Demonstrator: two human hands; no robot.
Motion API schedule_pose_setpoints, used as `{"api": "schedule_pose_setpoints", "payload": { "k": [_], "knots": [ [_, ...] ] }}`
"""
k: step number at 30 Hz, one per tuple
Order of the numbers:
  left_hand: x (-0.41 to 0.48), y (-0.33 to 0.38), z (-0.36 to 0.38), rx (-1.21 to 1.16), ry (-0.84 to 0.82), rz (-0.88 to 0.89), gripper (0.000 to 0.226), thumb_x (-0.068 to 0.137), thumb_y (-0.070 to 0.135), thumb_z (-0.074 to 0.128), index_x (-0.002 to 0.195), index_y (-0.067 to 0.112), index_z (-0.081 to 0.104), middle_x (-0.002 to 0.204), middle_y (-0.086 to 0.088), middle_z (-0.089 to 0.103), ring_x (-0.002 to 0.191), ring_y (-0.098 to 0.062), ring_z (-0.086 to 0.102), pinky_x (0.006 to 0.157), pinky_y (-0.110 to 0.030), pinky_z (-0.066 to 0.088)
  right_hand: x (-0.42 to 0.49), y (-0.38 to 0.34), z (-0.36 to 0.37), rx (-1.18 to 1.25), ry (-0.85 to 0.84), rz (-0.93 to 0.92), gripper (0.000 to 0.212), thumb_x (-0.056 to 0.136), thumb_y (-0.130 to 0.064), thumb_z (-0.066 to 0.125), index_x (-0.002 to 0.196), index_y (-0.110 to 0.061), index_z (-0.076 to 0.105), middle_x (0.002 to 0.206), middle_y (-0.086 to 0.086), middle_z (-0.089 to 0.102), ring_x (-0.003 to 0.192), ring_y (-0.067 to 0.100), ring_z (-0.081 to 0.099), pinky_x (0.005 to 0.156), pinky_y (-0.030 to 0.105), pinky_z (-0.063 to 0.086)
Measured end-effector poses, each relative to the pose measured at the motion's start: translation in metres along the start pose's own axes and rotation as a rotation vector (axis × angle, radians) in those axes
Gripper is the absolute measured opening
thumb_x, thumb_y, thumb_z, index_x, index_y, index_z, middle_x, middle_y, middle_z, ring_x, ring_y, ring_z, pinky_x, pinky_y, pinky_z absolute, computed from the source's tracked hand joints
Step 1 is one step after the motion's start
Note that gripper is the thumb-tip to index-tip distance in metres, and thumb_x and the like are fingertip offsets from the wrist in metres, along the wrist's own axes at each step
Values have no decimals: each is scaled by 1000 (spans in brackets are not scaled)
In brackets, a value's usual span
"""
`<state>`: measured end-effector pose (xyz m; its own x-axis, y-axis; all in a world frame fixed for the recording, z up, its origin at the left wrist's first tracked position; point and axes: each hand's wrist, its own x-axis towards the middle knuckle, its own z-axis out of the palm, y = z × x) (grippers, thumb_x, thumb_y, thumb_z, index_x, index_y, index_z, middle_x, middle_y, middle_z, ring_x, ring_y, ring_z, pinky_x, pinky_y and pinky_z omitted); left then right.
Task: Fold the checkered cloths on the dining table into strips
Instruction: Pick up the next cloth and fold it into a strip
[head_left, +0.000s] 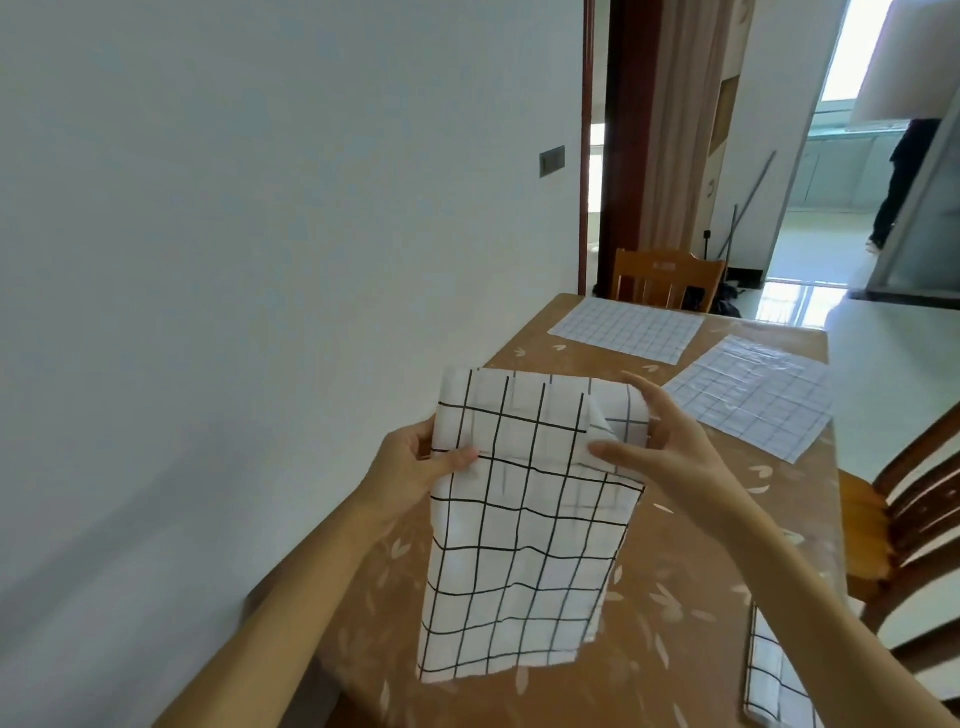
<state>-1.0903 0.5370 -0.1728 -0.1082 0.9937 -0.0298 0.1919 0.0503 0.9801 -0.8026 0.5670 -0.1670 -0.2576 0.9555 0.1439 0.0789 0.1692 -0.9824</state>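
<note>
I hold a white cloth with a black grid (519, 535) up above the brown dining table (691, 551), and its lower part hangs down. My left hand (415, 462) grips its left edge, thumb on the front. My right hand (654, 441) pinches the right edge where a corner is turned over, with the other fingers stretched out. Two more checkered cloths lie flat farther along the table, one at the far end (628, 327) and one to the right (753, 395). A narrow folded checkered cloth (769, 675) lies at the near right edge, partly behind my right forearm.
A white wall runs along the table's left side. One wooden chair (665, 275) stands at the far end and another (904, 519) at the right side. Beyond is a doorway with a person standing (898, 176) on a glossy floor.
</note>
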Motion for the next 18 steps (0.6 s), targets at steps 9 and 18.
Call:
{"api": "schedule_pose_setpoints", "payload": {
  "k": [9, 18],
  "knots": [
    [-15, -2, -9, 83, 108, 79, 23, 84, 15, 79, 107, 12, 75, 98, -6, 80, 92, -26, 77, 85, -44, 62, 5, 10, 14, -210, -95, -94, 108, 75, -28, 85, 156, -38, 15, 117, -8, 61, 94, 2, 61, 90, 31, 49],
    [-26, -4, -22, 117, 191, 48, 43, 75, 21, 87, 113, 12, 71, 104, -3, 79, 95, -19, 76, 91, -45, 60, 6, -2, 14, -124, 32, -171, 47, 77, -16, 83, 120, -24, 65, 88, -2, 71, 77, 14, 71, 66, 22, 59]
  ]
}}
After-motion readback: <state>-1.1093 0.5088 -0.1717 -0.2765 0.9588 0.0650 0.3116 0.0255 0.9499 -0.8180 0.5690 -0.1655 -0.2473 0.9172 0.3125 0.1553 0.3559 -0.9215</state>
